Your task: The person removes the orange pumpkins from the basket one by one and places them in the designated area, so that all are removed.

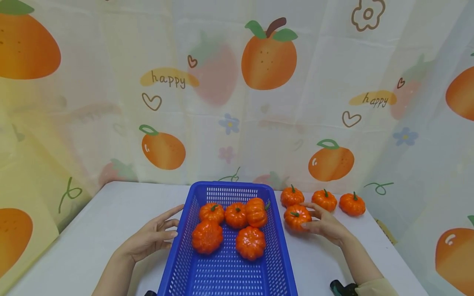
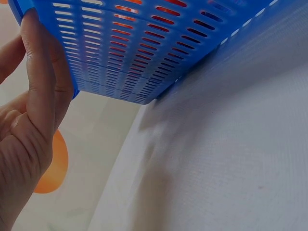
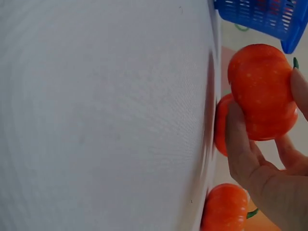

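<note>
A small orange pumpkin [image 1: 297, 218] with a green stem is gripped between the thumb and fingers of my right hand [image 1: 327, 226], just right of the blue basket [image 1: 285, 263]. In the right wrist view the held pumpkin [image 3: 262, 91] hangs off the white table, close to the basket wall. My left hand [image 1: 149, 238] touches the basket's left side with fingers fairly straight; in the left wrist view its fingertips lie at the rim. Several pumpkins sit inside the basket, among them one on its side [image 1: 256, 212] and one showing its ribbed underside [image 1: 250, 243].
Behind my right hand, three more pumpkins stand on the white table [image 1: 111, 213]: one near the basket [image 1: 292, 196], a middle one [image 1: 324, 200] and one farthest right [image 1: 352, 204]. A fruit-printed curtain [image 1: 229, 102] hangs along the table's back edge.
</note>
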`<state>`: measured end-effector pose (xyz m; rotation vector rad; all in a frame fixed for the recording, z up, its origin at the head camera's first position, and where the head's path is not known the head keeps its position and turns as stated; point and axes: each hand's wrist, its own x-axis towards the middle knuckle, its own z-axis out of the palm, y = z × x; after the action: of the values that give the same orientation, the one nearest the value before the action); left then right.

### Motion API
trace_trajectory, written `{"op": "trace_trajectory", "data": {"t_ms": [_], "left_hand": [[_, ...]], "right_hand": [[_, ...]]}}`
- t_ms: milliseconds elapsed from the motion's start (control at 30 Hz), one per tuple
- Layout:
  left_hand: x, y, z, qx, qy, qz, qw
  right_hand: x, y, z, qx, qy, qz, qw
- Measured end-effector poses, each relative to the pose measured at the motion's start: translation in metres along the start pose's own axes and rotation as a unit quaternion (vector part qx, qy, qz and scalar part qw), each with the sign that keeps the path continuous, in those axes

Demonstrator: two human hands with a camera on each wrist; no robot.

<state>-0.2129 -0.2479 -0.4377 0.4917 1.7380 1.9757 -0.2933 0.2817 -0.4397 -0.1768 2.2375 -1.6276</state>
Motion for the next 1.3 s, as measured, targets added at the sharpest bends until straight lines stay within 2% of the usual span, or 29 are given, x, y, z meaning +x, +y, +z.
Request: {"op": "trace_trajectory", "data": {"t_ms": [233, 467, 733, 967, 1167, 1300], "left_hand": [[-0.0002, 0.0019, 0.0016, 0.004, 0.010, -0.005, 0.9999], [-0.0004, 0.0025, 0.0016, 0.003, 0.008, -0.004, 1.0000], [-0.0014, 0.0021, 0.0012, -0.002, -0.001, 0.006, 1.0000], [-0.0007, 0.0022, 0.0021, -0.002, 0.007, -0.002, 1.0000], [-0.0002, 0.0018, 0.0021, -0.002, 0.004, 0.000, 1.0000], [-0.0003, 0.0012, 0.0016, -0.002, 0.002, 0.001, 1.0000]], "right_hand": [[0.0019, 0.0056, 0.0001, -0.012, 0.000, 0.016, 0.9998], [-0.0004, 0.0089, 0.0005, -0.033, -0.018, 0.029, 0.9989], [-0.0017, 0.0107, -0.0025, -0.018, -0.021, 0.035, 0.9990], [-0.0018, 0.0111, -0.0056, -0.007, -0.032, 0.034, 0.9989], [-0.0014, 0.0102, -0.0061, -0.004, -0.030, 0.038, 0.9988], [-0.0031, 0.0084, -0.0045, -0.022, -0.010, 0.034, 0.9991]]}}
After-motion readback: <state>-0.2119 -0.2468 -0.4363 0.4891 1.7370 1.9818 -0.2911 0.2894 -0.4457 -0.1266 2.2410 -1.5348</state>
